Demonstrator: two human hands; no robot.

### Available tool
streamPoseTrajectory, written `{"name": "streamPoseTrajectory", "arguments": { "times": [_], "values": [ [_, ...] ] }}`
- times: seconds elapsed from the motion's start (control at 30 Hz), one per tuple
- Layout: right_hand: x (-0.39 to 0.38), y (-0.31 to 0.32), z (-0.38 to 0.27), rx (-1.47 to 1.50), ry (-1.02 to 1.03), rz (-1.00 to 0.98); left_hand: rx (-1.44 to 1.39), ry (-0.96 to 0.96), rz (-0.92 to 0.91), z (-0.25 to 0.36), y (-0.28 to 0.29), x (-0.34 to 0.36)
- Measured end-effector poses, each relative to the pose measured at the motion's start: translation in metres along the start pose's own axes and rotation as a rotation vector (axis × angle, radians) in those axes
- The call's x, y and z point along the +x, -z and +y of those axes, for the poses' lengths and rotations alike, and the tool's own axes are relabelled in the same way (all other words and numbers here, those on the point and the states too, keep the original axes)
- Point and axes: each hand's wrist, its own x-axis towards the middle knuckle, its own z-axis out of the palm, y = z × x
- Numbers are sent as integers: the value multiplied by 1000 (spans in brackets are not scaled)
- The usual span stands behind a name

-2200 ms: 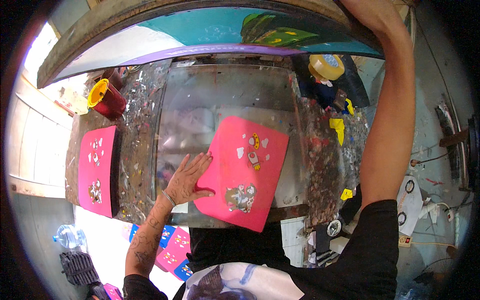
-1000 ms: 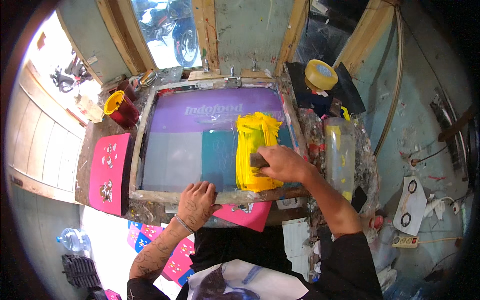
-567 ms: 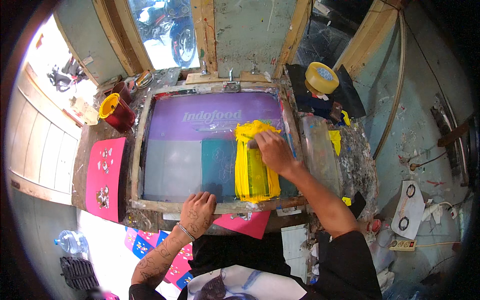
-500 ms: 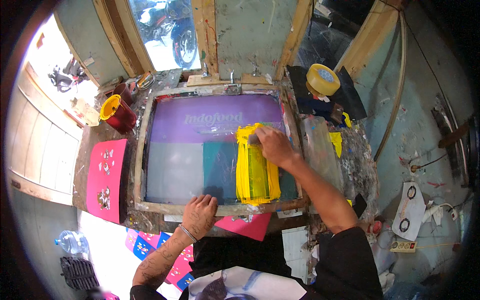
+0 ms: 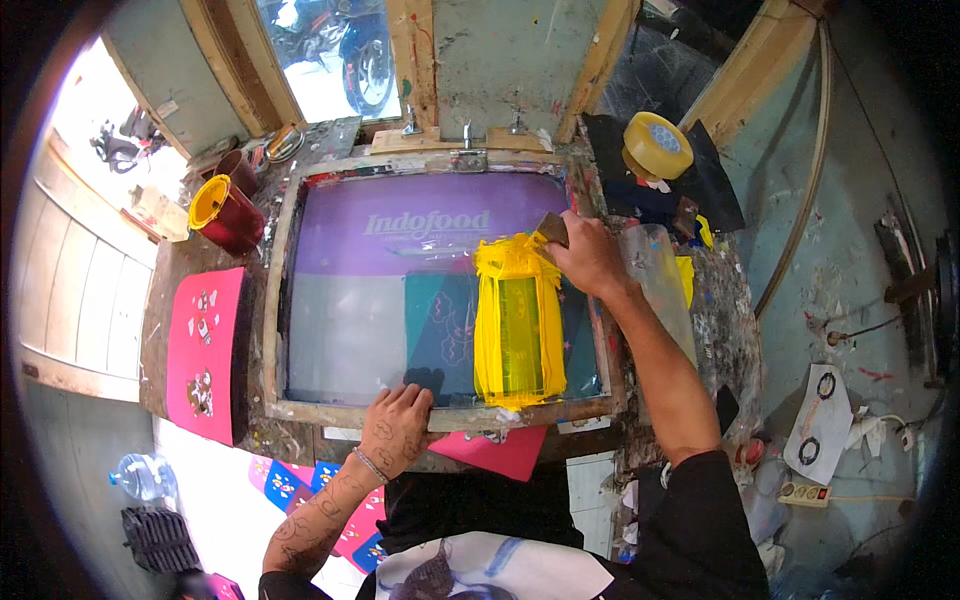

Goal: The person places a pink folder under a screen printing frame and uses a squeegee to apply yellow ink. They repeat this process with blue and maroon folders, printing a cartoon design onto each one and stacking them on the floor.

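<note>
Pink printed sheet (image 5: 205, 350): laid at the left end of the bench (image 5: 728, 325).
Red bucket (image 5: 237, 220): stood behind that sheet, its rim coated yellow.
Printing screen (image 5: 330, 411): laid flat, framed in wood.
Left hand (image 5: 398, 425): fingers bunched together over the screen's near edge; whether it is gripped cannot be told.
Second pink sheet (image 5: 490, 455): mostly covered by the screen, a corner exposed.
Yellow ink (image 5: 490, 345): spread front to back on the screen's right half.
Squeegee (image 5: 553, 229): tilted at the ink's far right corner.
Right hand (image 5: 592, 257): closed, squeegee pinched by thumb and fingers.
</note>
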Motion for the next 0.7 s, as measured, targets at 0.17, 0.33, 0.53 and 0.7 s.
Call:
{"name": "streamPoseTrajectory", "arguments": {
  "times": [0.17, 0.33, 0.53, 0.7],
  "values": [
    [1, -8, 4, -58, -177, -17, -9, -9, 8, -1, 0, 2],
    [12, -25, -23, 41, -151, -111, 13, 5, 18, -2, -1, 2],
    [31, -30, -22, 26, 275, -24, -32, 0, 49, -4, -2, 1],
    [-11, -36, -12, 37, 380, -34, -58, -3, 75, -6, -8, 3]
  ]
}}
